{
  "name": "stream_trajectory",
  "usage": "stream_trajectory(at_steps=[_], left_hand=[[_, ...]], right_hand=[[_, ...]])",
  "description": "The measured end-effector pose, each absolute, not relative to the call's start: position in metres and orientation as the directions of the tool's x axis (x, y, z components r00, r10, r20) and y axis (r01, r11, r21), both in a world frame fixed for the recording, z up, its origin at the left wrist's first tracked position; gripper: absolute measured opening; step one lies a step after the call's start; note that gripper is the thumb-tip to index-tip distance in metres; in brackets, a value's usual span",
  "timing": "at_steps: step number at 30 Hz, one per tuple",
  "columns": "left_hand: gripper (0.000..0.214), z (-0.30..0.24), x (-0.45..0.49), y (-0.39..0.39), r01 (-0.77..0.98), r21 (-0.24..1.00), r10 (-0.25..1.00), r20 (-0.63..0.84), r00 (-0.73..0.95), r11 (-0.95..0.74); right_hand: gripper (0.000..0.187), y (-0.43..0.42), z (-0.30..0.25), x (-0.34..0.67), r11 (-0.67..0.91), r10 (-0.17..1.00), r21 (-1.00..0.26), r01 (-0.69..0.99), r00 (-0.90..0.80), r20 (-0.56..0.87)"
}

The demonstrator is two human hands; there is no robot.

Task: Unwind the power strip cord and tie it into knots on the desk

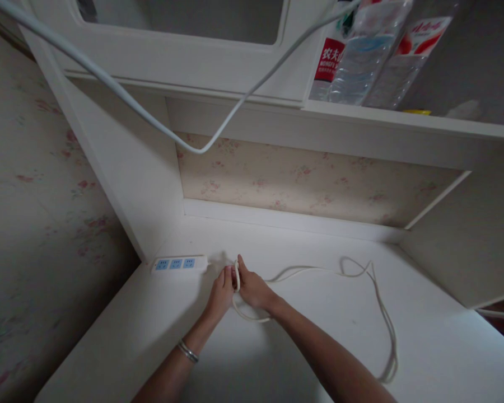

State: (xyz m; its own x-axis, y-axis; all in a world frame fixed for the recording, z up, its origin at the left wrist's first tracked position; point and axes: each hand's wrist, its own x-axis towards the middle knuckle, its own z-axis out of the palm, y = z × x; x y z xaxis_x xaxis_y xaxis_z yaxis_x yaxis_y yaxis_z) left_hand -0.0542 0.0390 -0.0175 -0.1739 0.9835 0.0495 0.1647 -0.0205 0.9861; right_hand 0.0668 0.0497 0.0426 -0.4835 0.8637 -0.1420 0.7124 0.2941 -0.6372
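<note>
A white power strip with blue sockets lies at the back left of the white desk. Its white cord trails right in loose loops across the desk. My left hand, with a bracelet on the wrist, and my right hand meet just right of the strip. Both hands are closed on a folded loop of the cord, which stands up between the fingers. A further loop hangs below my right wrist.
A thick white cable sags overhead across the white cabinet. Water bottles stand on the shelf at the upper right. Floral wallpaper backs the desk recess, and a wall lies to the left.
</note>
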Motion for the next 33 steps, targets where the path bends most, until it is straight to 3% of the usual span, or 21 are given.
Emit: stream_trajectory(at_steps=[3,5,11,15,19,22,25,29,33], left_hand=[[0.05,-0.012,-0.054,0.035,0.197,0.98,0.982,0.059,-0.179,-0.023],[0.055,-0.006,-0.054,0.032,0.263,0.964,0.985,0.07,-0.158,-0.026],[0.062,-0.001,-0.061,0.032,0.433,0.902,0.993,0.056,-0.106,-0.004],[0.059,-0.006,-0.071,0.04,0.645,0.757,0.98,0.189,-0.06,-0.107],[0.056,-0.008,-0.087,0.051,0.693,0.715,0.972,0.215,-0.09,-0.094],[0.054,-0.007,-0.095,0.057,0.728,0.68,0.967,0.234,-0.104,-0.087],[0.05,-0.006,-0.093,0.058,0.763,0.634,0.964,0.259,-0.057,-0.126],[0.04,-0.002,-0.079,0.051,0.786,0.58,0.961,0.268,0.066,-0.215],[0.027,0.007,-0.053,0.039,0.745,0.586,0.944,0.266,0.194,-0.318]], right_hand=[[0.08,0.048,0.048,0.069,0.381,0.84,-0.463,0.8,-0.509,-0.189],[0.076,0.048,0.054,0.074,0.406,0.832,-0.416,0.814,-0.517,-0.201],[0.045,0.056,0.088,0.13,0.456,0.795,-0.524,0.719,-0.594,-0.123],[0.052,0.066,0.099,0.202,0.35,0.892,-0.45,0.822,-0.438,-0.107],[0.057,0.07,0.098,0.296,0.1,0.99,-0.358,0.928,-0.127,-0.054],[0.057,0.064,0.092,0.367,-0.078,0.997,-0.339,0.938,0.066,-0.045],[0.057,0.054,0.082,0.413,-0.163,0.984,-0.379,0.911,0.177,0.001],[0.046,0.04,0.071,0.414,-0.011,0.997,-0.526,0.851,-0.033,-0.074],[0.059,0.031,0.085,0.365,-0.024,0.968,-0.749,0.662,-0.173,-0.184]])
